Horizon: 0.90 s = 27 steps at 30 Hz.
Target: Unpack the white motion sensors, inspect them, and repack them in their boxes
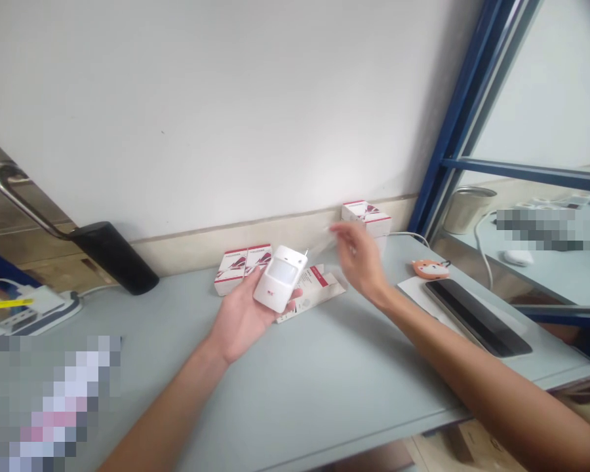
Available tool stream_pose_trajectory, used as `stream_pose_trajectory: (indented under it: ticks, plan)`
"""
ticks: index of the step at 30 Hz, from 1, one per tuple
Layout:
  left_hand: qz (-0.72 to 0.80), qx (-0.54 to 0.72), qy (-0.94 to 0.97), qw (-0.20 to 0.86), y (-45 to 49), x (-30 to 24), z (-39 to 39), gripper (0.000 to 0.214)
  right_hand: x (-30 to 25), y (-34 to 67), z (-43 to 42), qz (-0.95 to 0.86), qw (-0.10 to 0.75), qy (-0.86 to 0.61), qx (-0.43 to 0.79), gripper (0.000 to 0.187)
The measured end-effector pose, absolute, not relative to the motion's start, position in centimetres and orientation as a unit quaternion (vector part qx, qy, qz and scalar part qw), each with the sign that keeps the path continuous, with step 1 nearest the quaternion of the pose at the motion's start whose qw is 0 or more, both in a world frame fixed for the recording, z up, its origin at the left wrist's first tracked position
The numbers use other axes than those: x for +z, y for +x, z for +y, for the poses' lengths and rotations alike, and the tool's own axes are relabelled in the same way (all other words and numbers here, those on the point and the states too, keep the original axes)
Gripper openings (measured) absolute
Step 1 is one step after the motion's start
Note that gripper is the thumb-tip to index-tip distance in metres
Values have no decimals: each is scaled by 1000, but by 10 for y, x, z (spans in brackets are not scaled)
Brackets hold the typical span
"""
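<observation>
A white motion sensor with a lens window and a short thin antenna at its top corner rests in my left hand, the fingers wrapped under and around it. To its right, my right hand is raised above the table with thumb and fingers pinched together. A pale, blurred streak shows at those fingertips; what it is I cannot make out. Behind and under the sensor lies a flattened-looking white and red carton. Two small white and red boxes sit side by side just left of the sensor.
Another white and red box stands by the wall. On the right lie a dark phone and an orange animal-shaped case. A black cylinder on a metal arm leans at left, near a power strip. Blue framing bounds the right side.
</observation>
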<state>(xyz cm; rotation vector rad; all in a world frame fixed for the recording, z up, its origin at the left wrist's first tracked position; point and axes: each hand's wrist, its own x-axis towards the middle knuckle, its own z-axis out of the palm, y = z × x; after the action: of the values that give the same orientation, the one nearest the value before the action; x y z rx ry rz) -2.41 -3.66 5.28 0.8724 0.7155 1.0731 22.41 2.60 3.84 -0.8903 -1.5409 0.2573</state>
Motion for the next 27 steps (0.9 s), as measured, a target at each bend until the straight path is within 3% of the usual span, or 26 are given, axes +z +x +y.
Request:
stream_pose_trajectory:
  ticks: [3, 5, 10, 17, 21, 27]
  plan:
    - [316, 476, 398, 718, -18, 47, -36, 46, 25, 218, 25, -789, 461, -389, 115, 38]
    - [318, 474, 404, 715, -15, 44, -36, 43, 23, 215, 22, -800, 432, -396, 126, 46]
    - [335, 493, 391, 702, -9, 44, -38, 35, 39, 210, 9, -739, 507, -382, 228, 42]
    - [322, 519, 347, 712, -8, 50, -43, 42, 45, 197, -3, -675, 458, -358, 455, 49]
    - [305, 534, 326, 718, -7, 50, -46, 46, 45, 194, -3, -633, 479, -366, 486, 49]
    - [280, 496, 355, 741, -4, 51, -50, 42, 50, 193, -4, -598, 529, -418, 433, 44]
